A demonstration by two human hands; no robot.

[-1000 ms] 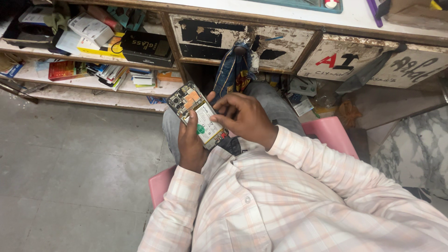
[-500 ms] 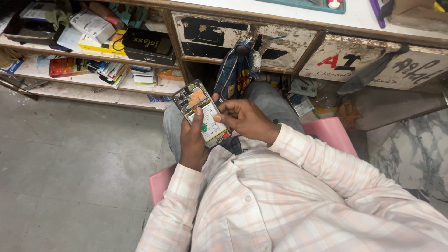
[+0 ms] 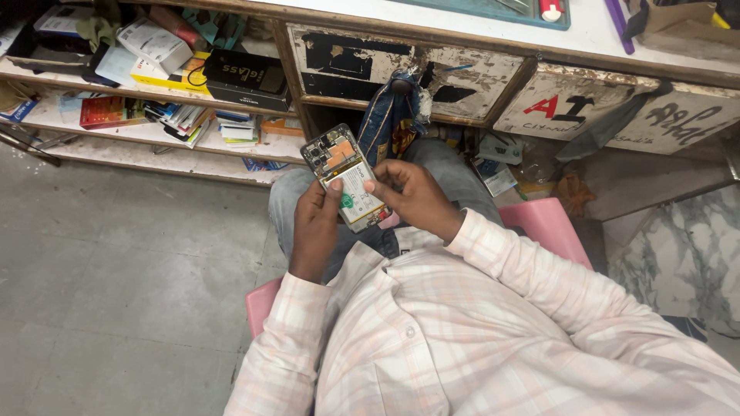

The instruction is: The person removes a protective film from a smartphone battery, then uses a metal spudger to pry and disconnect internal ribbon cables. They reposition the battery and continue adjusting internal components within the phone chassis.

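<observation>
- Two hands on one opened phone [image 3: 344, 179], back cover off, battery and circuit boards showing; it sits above the lap, tilted, top end pointing toward the shelves.
- Left hand [image 3: 314, 229]: grip closed around the phone's lower left edge, thumb lying across the white battery.
- Right hand [image 3: 414, 196]: fingers curled at the phone's right edge, fingertips touching the battery side; grip closed on the phone.
- Person seated on a pink stool [image 3: 543, 223], grey trousers, pale checked shirt sleeves reaching both wrists.
- Just beyond the phone, a blue cloth bundle [image 3: 391, 115] hangs from a worn wooden drawer front [image 3: 408, 65].
- White tabletop [image 3: 462, 11] runs along the upper edge of view.
- Open shelves [image 3: 146, 135] to the left, crammed with boxes, booklets and a black flat box [image 3: 247, 77].
- Grey concrete floor [image 3: 116, 293] at lower left.
</observation>
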